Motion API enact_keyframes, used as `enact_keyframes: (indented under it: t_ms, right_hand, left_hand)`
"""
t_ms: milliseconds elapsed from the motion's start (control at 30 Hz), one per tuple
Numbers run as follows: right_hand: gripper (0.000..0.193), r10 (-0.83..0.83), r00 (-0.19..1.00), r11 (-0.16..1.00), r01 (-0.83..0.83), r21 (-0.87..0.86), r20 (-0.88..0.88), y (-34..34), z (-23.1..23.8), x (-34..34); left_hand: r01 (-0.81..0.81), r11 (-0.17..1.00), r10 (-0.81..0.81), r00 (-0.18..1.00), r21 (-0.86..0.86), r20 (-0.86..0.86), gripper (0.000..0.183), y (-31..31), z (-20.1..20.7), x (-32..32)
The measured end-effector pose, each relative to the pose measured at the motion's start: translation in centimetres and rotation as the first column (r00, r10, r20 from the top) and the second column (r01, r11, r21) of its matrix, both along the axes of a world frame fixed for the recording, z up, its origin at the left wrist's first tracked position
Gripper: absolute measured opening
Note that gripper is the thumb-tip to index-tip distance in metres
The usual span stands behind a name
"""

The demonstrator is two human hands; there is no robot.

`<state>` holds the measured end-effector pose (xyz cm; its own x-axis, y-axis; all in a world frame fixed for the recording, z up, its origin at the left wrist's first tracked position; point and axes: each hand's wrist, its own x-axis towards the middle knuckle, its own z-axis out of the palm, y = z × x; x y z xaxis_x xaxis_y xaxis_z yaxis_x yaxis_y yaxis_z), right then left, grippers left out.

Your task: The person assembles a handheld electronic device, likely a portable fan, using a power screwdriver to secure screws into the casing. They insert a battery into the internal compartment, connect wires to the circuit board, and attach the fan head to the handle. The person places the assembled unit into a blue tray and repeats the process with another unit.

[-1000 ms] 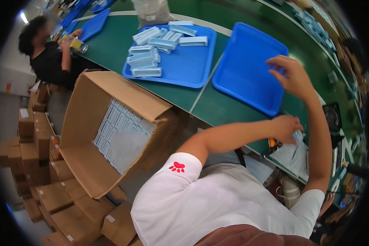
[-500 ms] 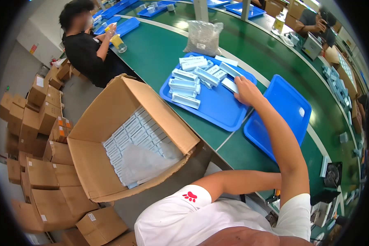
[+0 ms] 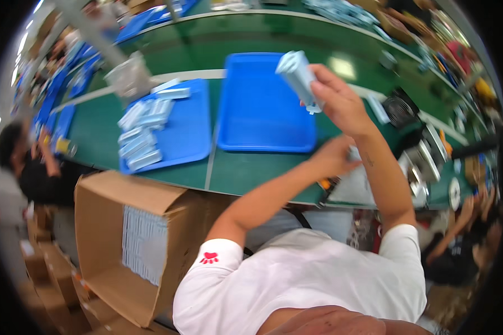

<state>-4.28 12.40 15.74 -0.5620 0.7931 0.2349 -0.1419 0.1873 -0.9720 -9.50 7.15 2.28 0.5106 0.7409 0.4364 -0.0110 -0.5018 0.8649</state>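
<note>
My right hand (image 3: 341,100) is closed round light blue plastic housings (image 3: 297,78), apparently a pair of long channel-shaped pieces side by side, held up tilted above the right-hand blue tray (image 3: 257,109). Below it, my left hand (image 3: 336,157) is near the table's front edge, its fingers curled. Something pale shows at those fingertips, but my right forearm partly hides it and I cannot make it out. More light blue housings (image 3: 140,146) lie heaped in the left-hand blue tray (image 3: 194,131), their printed faces blurred.
An open cardboard box (image 3: 131,190) at the near left holds rows of similar pieces. A clear bag of granules (image 3: 129,77) stands behind the left tray. A black fan (image 3: 401,107) and a metal device (image 3: 422,162) are at the right. Co-workers sit along both sides.
My view has swung to the right. My right hand has left the left-hand tray, lifting light blue housings out of it. My left hand, hidden before, now shows near the table edge.
</note>
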Motion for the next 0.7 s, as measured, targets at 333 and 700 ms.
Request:
enact_keyframes:
  t_ms: [333,700]
  right_hand:
    - [0.051,-0.32,0.727,0.933,0.355,-0.067,-0.607,-10.7,-8.3,16.4]
    - [0.037,-0.668,0.502,0.728,0.291,-0.62,-0.549,-10.4,-8.5,14.0]
  left_hand:
    - [-0.225,0.966,0.221,0.974,0.125,0.043,0.016,-1.3,3.3,-2.3]
    - [-0.314,0.949,0.315,0.949,-0.037,0.035,0.009,-3.7,6.0,-1.9]
